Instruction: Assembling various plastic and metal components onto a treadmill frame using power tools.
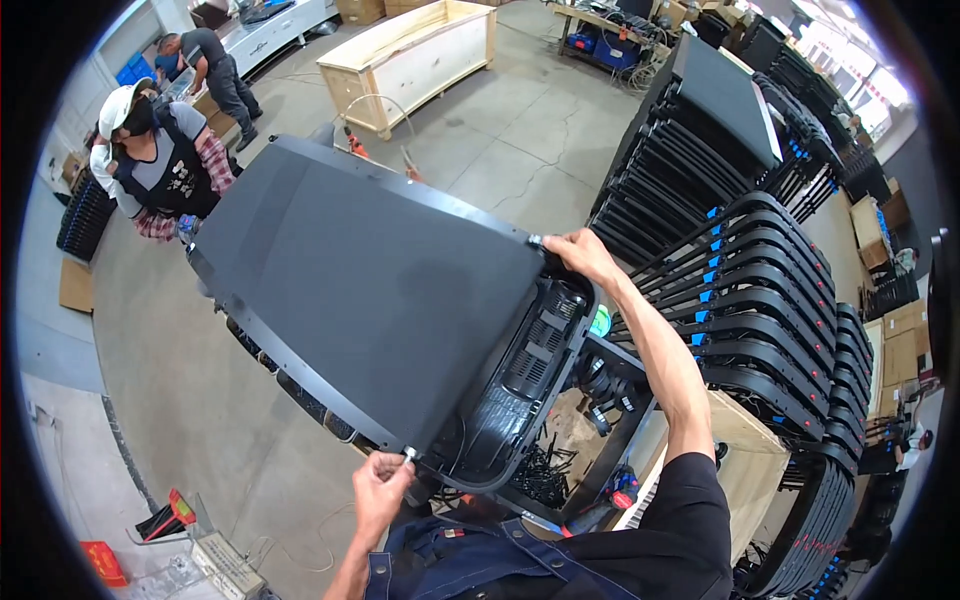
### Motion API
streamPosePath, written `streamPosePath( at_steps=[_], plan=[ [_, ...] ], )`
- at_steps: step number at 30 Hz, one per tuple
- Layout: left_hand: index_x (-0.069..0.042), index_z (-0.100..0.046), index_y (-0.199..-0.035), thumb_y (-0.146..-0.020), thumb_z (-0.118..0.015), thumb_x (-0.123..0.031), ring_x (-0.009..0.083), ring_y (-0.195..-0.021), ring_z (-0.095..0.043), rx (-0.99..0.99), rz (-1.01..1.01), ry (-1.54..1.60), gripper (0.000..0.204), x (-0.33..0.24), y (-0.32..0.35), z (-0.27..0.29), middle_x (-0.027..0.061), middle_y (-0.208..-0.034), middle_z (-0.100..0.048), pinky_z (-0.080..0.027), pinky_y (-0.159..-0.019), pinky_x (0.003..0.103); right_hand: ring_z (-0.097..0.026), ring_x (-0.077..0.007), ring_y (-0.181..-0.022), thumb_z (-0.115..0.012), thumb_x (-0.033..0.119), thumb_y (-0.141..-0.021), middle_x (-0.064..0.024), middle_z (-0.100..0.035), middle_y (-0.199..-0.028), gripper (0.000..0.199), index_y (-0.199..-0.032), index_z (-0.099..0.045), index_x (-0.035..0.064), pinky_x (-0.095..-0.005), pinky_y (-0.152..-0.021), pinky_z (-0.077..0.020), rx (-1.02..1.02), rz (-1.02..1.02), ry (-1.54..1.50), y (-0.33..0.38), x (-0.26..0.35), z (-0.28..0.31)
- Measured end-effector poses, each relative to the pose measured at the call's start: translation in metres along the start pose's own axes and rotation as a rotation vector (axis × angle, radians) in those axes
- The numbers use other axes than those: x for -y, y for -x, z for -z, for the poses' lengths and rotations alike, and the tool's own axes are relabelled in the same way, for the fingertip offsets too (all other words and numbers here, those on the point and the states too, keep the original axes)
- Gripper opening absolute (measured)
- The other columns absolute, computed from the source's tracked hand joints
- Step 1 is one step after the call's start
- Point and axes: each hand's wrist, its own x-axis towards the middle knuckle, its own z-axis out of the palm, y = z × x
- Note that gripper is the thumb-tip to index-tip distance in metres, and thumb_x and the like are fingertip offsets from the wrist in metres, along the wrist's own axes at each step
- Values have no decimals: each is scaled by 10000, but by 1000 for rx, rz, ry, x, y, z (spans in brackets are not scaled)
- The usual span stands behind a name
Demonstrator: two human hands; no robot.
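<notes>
A large dark grey flat panel (pixel 360 285) lies tilted across a black moulded plastic housing (pixel 530 375) in front of me. My left hand (pixel 378 490) pinches a small screw or pin at the panel's near corner. At the panel's right corner, my right hand (pixel 585 255) grips the edge, fingers curled over it. A person in a white cap and plaid sleeves (pixel 160 160) stands at the panel's far left end, hands near its edge.
Rows of stacked black curved housings with blue tags (pixel 760 300) fill the right side. A wooden crate (pixel 415 60) stands on the concrete floor behind. Another person (pixel 215 75) bends at a bench far left. Cables and parts (pixel 545 470) sit below the housing.
</notes>
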Motion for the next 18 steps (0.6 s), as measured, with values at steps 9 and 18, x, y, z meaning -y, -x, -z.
streamPosePath(
  at_steps=[9, 18],
  plan=[
    [23, -674, -877, -841, -784, -13, 72, -676, -634, -222, -137, -51, 122, 2, 26, -26, 53, -771, -708, -531, -647, 239, -569, -127, -591, -723, 456, -845, -38, -639, -622, 469, -740, -712, -1, -328, -581, -457, -327, -93, -367, 19, -52, -55],
    [14, -627, -910, -851, -762, -52, 262, -668, -708, -90, -379, -564, 161, 22, -9, -45, 141, -765, -700, -558, -626, 363, -564, -87, -609, -727, 498, -869, -25, -627, -601, 514, -700, -708, 13, -297, -608, -453, -445, 50, -186, -3, -72, -50]
  ],
)
